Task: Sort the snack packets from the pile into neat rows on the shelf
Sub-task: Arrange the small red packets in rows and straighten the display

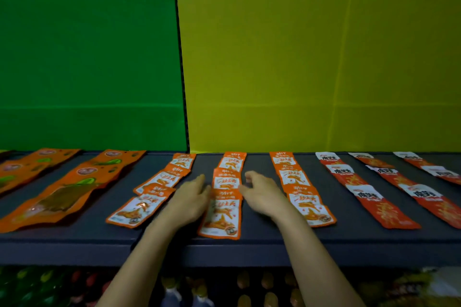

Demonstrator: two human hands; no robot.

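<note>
Green panel (87,57) and yellow panel (311,57) back a dark shelf (249,244) where packets lie in rows running from twelve to six o'clock. At nine o'clock sit large orange packets (62,197), then a slanted orange-white row (154,182). The left hand (192,194), its grip spread with straight fingers, touches the nine o'clock edge of the middle row (227,177). The right hand (262,194), grip loosely spread and pinching nothing, sits just beside the three o'clock edge. Toward three o'clock lie another orange-white row (299,187) and red packets (369,197). No pile shows. An uneven squeeze could skew the overlapped middle packets, and the front packet (222,217), near the shelf lip, could slide off.
</note>
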